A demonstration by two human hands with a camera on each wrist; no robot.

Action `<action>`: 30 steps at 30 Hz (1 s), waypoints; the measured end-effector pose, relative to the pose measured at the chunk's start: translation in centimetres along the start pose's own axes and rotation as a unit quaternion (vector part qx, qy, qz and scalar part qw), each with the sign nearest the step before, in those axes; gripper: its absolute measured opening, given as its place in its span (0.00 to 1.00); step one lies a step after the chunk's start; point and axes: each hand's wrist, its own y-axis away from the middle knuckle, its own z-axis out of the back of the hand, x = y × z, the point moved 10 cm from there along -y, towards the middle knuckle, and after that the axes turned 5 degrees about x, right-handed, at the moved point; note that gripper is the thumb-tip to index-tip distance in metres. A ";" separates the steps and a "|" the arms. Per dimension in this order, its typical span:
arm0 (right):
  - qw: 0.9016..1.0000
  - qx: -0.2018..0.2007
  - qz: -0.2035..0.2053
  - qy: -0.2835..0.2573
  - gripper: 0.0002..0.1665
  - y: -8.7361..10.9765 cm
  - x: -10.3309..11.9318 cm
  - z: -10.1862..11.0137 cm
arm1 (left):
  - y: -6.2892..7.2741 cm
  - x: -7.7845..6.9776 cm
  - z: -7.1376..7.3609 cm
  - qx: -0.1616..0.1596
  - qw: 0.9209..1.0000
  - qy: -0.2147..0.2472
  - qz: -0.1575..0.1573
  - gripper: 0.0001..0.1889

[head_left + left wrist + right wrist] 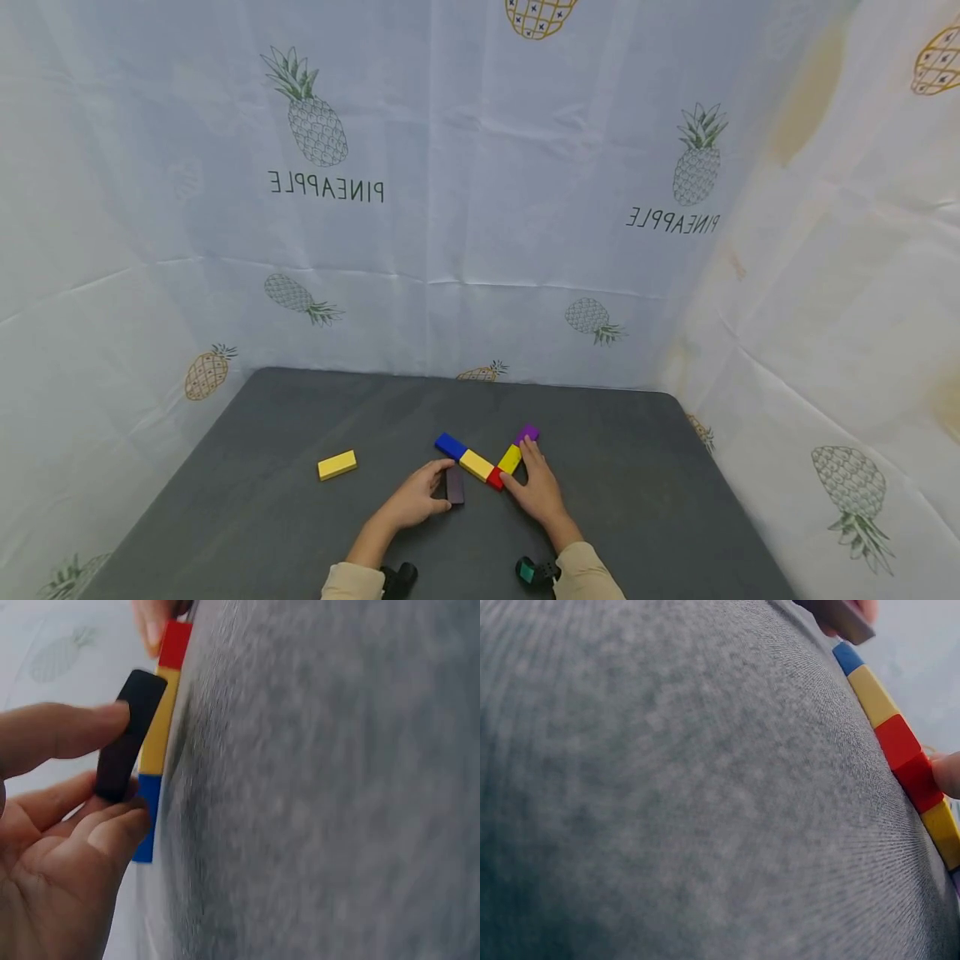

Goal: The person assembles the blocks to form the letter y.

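Note:
My left hand (pixel 412 498) holds a dark block (pixel 455 487) between thumb and fingertips. In the left wrist view that dark block (pixel 129 739) is tilted, beside the row of blocks. A blue block (pixel 452 446), a pale yellow block (pixel 476 466) and a red block (pixel 495 478) lie end to end. From the red one, a bright yellow block (pixel 510 459) and a purple block (pixel 529 432) run off at an angle, forming a V. My right hand (pixel 542 493) lies along this second arm, thumb touching the red block, extended fingers by the purple one.
A single yellow block (pixel 337 465) lies apart on the left of the dark grey table (pixel 247 517). Pineapple-printed white curtains (pixel 480 208) hang behind the table and along its sides.

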 end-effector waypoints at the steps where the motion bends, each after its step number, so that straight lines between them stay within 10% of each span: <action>1: 1.000 0.000 0.001 0.001 0.46 0.0 0.0 0.0 | -0.1 -0.2 -0.4 0.012 1.000 0.003 0.000 0.35; 15: 1.000 -0.002 0.001 0.006 0.46 0.1 0.2 0.0 | -0.7 -1.5 -3.3 0.081 0.983 -0.163 0.020 0.34; 30: 1.000 0.002 0.011 0.001 0.46 -0.1 0.3 0.1 | -1.0 -1.4 -4.0 0.094 0.979 -0.179 0.034 0.30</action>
